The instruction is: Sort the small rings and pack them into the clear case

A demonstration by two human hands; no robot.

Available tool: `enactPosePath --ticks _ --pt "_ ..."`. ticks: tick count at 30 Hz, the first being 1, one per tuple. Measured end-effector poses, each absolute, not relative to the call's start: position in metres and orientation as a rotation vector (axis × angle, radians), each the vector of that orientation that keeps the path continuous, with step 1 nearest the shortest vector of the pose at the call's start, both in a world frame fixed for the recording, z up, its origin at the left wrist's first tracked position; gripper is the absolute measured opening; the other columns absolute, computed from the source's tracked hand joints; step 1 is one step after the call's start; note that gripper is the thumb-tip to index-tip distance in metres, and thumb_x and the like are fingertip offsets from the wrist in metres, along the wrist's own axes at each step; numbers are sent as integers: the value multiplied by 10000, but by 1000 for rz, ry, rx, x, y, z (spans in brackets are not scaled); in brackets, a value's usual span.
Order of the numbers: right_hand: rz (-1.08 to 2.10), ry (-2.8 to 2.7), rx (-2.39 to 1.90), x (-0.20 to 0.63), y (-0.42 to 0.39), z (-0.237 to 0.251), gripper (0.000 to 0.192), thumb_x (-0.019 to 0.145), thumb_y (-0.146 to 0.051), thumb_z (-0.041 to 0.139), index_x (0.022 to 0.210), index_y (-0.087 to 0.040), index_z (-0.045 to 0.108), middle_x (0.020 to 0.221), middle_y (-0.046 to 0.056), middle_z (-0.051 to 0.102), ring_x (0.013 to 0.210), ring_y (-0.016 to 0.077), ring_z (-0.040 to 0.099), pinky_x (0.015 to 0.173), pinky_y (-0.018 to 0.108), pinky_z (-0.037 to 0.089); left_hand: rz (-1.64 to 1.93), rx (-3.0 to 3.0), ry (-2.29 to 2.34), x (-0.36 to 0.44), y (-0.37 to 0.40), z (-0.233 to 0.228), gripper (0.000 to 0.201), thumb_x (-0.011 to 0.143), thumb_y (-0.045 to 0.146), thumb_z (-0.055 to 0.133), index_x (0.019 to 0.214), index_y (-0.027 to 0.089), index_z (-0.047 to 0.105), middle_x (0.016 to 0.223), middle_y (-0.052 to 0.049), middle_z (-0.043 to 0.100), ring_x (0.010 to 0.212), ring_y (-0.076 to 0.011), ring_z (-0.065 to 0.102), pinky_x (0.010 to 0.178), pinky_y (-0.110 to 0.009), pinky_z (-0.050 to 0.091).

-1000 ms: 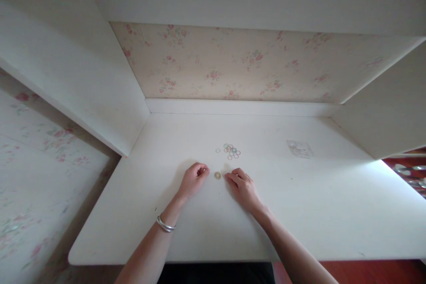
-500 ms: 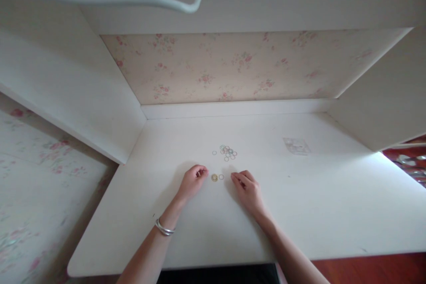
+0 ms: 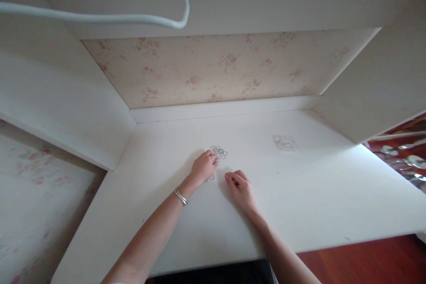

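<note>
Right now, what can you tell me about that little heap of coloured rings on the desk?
The heap of rings is a loose cluster of tiny thin hoops, greenish and reddish, lying flat and overlapping on the white desk. Their material is too small to tell. The left hand reaches its fingertips to the heap's near edge.

The left hand (image 3: pixel 203 166) is reaching out over the middle of the worktop (image 3: pixel 316 195), palm down, its fingers (image 3: pixel 213 158) curling loosely with the tips lying toward the far edge, while a bangle is sitting on the wrist and the bare forearm is stretching back toward the near left corner. The right hand (image 3: pixel 240 188) is resting just beside it, nearer the front edge, fingers bent and pointing left, knuckles up, the forearm running back to the near edge.
</note>
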State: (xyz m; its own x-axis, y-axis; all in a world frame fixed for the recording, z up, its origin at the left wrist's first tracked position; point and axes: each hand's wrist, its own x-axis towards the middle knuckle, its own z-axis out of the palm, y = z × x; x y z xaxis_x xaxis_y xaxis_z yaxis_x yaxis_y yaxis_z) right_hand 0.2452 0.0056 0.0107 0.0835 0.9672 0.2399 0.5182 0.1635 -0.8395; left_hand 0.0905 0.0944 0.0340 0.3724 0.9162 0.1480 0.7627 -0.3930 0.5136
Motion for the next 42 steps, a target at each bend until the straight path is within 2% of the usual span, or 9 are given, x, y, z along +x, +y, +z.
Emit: enactPosePath --ticks 9,15,22,30,36,42 --pt "668 -1557 -1473 246 8 11 311 896 -402 452 846 -208 689 780 24 585 600 103 519 566 219 416 484 2233 1445 83 94 28 189 857 220 487 811 190 668 914 -52 596 839 -168 587 799 -275 435" --pt "682 -1564 -1479 246 7 12 317 894 -412 448 851 -209 687 788 31 587 607 108 521 571 233 421 573 2131 1361 70 75 43 191 874 249 480 838 178 653 928 -64 584 822 -163 579 793 -274 443" --pt "701 -1558 -1464 245 7 10 307 899 -398 448 873 -208 689 823 45 599 661 121 554 567 229 432 556 2219 1367 61 44 47 200 895 276 469 858 208 653 886 -50 582 846 -164 562 792 -269 432" --pt "693 -1541 -1474 245 6 10 307 898 -396 450 874 -207 691 808 43 597 638 119 545 560 230 430 519 2287 1416 66 35 41 210 895 279 472 854 226 671 849 -49 595 806 -167 558 778 -284 420" --pt "662 -1551 -1497 247 8 9 310 888 -399 451 854 -209 694 817 44 609 635 120 554 571 236 445 801 2076 1534 43 39 49 214 885 315 458 868 209 643 863 -46 611 783 -157 560 759 -267 433" --pt "560 -1738 -1612 251 29 11 269 885 -350 440 965 -246 675 889 36 624 650 122 569 614 248 441 932 1689 1680 7 39 32 273 835 406 500 887 185 651 711 -7 603 645 -141 540 639 -247 426"
